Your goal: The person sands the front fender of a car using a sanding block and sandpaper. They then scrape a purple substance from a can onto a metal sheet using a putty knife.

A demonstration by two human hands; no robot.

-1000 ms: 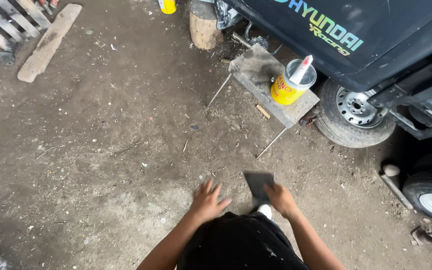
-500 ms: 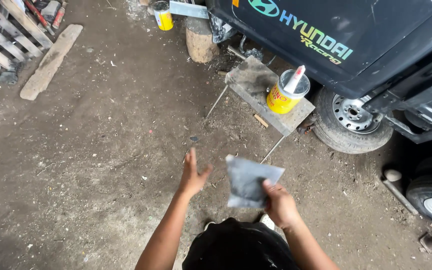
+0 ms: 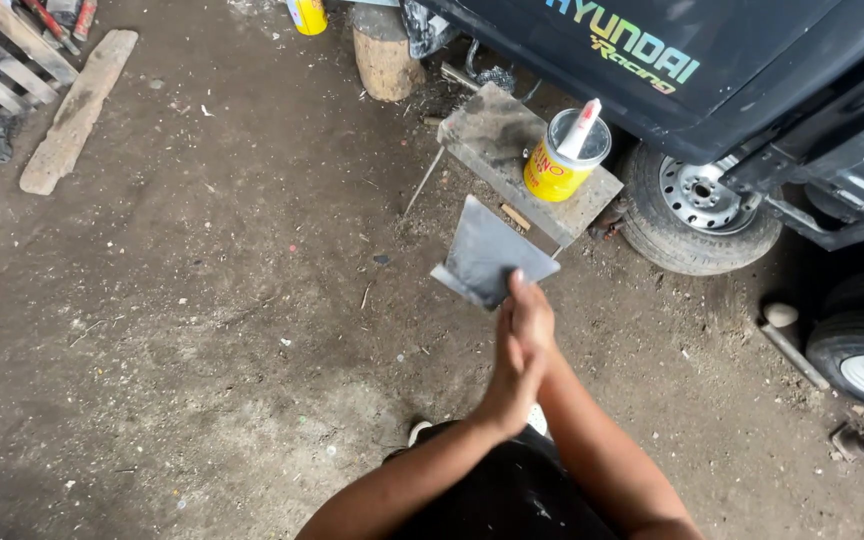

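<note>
Our right hand (image 3: pixel 534 318) pinches a grey metal sheet (image 3: pixel 489 255) by its lower edge. Our left hand (image 3: pixel 508 385) presses flat against the right, fingers straight.

A yellow can (image 3: pixel 555 165) stands on a small stool (image 3: pixel 497 140) beside a wheel (image 3: pixel 697 205).

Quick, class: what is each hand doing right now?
Left hand: pressed flat against the right hand.
Right hand: holding the grey sheet.

Vehicle repair yard, dirt floor (image 3: pixel 202 330), vehicle wheel (image 3: pixel 697 205), scrap planks (image 3: pixel 77 110)
</note>
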